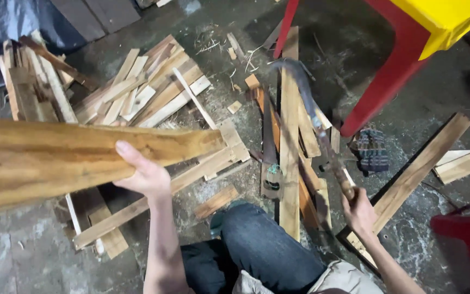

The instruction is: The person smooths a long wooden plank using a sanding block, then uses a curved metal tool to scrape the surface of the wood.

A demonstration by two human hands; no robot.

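Note:
My left hand (143,173) grips a wide brown wooden plank (66,155) and holds it up above the floor, its near end filling the left of the view. My right hand (359,211) is shut on the wooden handle of a long curved chopping knife (307,100); the dark blade reaches up and away from me and hooks at its tip. Under the blade lie long narrow wood slats (288,147) on the floor. My knee in blue jeans (259,247) is between my two arms.
Piles of split wood strips (142,90) and bundled sticks (31,87) cover the floor at upper left. A red stool leg (387,76) under a yellow seat (441,19) stands upper right. More planks (425,163) lie at right, beside a dark sandal (372,149).

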